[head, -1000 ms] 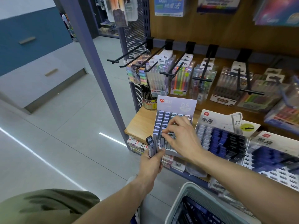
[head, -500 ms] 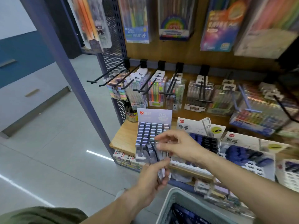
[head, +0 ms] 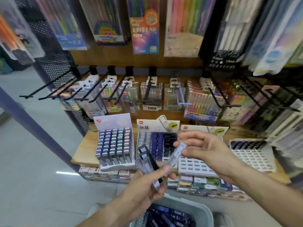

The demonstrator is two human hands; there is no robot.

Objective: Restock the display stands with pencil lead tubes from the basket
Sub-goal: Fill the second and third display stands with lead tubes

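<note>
A clear pencil lead tube point(head: 176, 155) is up in the air in front of the shelf, and the right hand point(head: 208, 153) pinches its top end between thumb and fingers. Its bottom end is down by the fingertips of the left hand point(head: 144, 188), so it looks like the tube is being picked out of that hand. The left hand has its fingers curled tight around a small bunch of dark tubes point(head: 148, 161) that stick up out of it. Below the hands is the pale basket point(head: 202, 210), with many more blue and dark tubes inside. On the wooden shelf point(head: 82, 154) sit the display stands. The left stand point(head: 114, 145) looks full, with every row packed. The middle stand point(head: 157, 145) sits just behind the hands and has tubes at the back and open slots at the front. The right stand point(head: 252, 154) has only one row of tubes and lots of open holes. So the job is partway done. I think the next move is to carry the clear tube to an open slot and push it in straight, bottom first. The slots are small, so the hand must aim with care. Above the shelf hang packs of coloured pens point(head: 201, 99) on black hooks.
</note>
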